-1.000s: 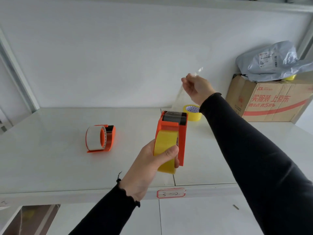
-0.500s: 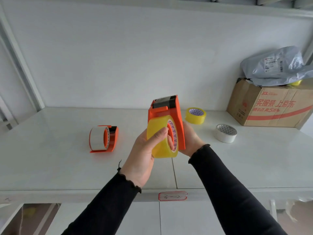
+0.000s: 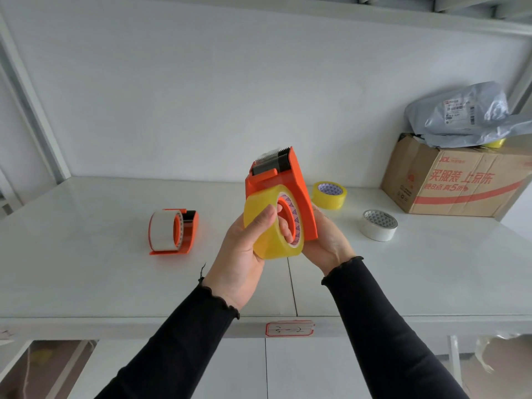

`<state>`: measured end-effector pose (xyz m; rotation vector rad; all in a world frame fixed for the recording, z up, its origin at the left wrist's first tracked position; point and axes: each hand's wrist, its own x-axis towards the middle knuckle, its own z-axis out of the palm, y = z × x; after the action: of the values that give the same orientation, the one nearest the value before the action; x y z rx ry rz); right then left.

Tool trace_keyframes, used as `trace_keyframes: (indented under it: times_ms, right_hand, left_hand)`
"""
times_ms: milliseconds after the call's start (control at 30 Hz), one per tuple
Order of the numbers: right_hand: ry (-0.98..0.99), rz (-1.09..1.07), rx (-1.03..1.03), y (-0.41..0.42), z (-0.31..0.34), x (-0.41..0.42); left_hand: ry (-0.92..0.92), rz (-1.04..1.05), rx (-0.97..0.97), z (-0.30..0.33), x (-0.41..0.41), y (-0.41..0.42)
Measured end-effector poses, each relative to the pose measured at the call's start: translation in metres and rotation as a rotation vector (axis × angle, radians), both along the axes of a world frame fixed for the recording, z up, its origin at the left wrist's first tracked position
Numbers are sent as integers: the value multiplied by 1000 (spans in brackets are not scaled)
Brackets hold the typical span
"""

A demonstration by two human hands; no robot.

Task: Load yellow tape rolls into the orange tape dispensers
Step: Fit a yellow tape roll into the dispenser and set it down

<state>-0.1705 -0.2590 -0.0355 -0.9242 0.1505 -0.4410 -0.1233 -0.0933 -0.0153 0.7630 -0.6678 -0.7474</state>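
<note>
Above the white shelf, the left hand closes its thumb and fingers around the yellow tape roll, seated in the orange dispenser, which the right hand cups from behind.

Both hands, left and right, raised, fingers curled.

Yellow tape rolls and orange dispensers on and above the white shelf.

One orange tape dispenser was held upright above the shelf, serrated cutter uppermost, with a yellow tape roll seated on its hub. A second orange dispenser, loaded with a white roll, lay on its side to the left. A spare yellow roll lay flat further back, to the right.
</note>
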Motion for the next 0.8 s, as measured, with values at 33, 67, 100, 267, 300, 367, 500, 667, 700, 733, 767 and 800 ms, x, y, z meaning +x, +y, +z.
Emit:
trace_keyframes:
  times_ms: [33, 67, 100, 267, 300, 367, 500, 667, 700, 733, 767, 800]
  right_hand:
    - [-11, -3, -14, 2, 3, -1]
    - [-7, -13, -21, 5, 7, -2]
    - [-1, -24, -26, 7, 8, -1]
    - [4, -105, 67, 21, -2, 3]
    - [23, -132, 49, 21, -5, 3]
    - [56, -195, -3, 22, -11, 2]
    - [67, -299, 25, 35, -9, -4]
    - [42, -180, -21, 52, -1, -8]
    - [52, -191, -49, 52, -2, -6]
    - [64, -201, -49, 51, -4, -4]
    - [77, -195, -38, 49, -7, -2]
    - [86, -170, -26, 46, -9, 0]
  left_hand:
    - [0, 3, 3, -1, 0, 0]
    - [4, 7, 5, -2, 1, -1]
    - [13, 15, 4, -3, 1, -1]
    - [78, 25, -57, 1, 4, -2]
    - [102, 15, -68, 1, 5, -2]
    - [121, 5, -75, 0, 6, -4]
    - [139, 11, -106, -3, 11, -8]
    - [113, 20, -121, -8, 22, -16]
    - [122, 2, -129, -11, 22, -18]
    - [137, -13, -136, -14, 23, -20]
    - [155, -29, -144, -17, 25, -22]
    - [164, -41, -145, -21, 28, -24]
